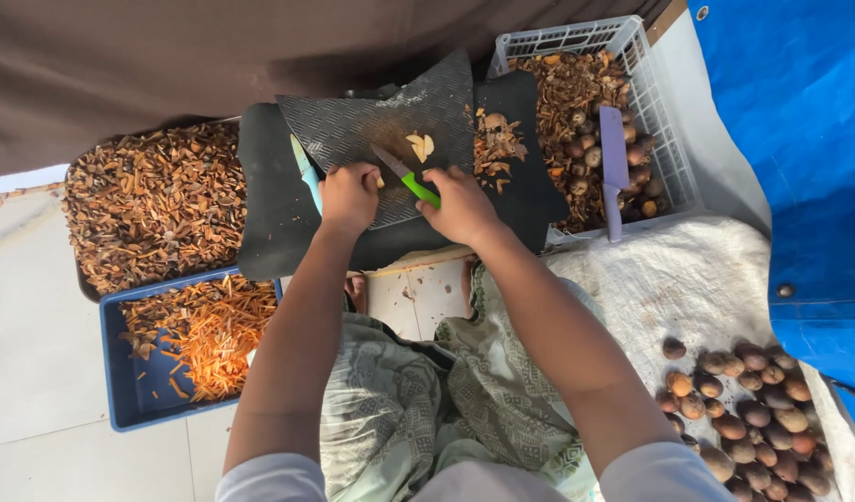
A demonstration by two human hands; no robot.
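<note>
My right hand (pixel 460 206) grips a small knife with a green handle (pixel 404 177), its blade pointing up-left over a black ribbed rubber mat (pixel 353 125). My left hand (pixel 348 193) is curled on the mat beside the blade, fingers closed on a small pale piece that is mostly hidden. A few cut pale slices (pixel 421 145) lie on the mat just beyond the knife tip. A teal-handled knife (pixel 306 172) rests on the mat left of my left hand.
A white plastic crate (pixel 674 139) at upper right holds husks, brown nuts and a purple knife (pixel 613 167). Brown shavings fill a dark tray (pixel 149 200) at left; a blue tray (pixel 135 390) holds orange strips. Whole brown nuts (pixel 748 409) lie on white cloth.
</note>
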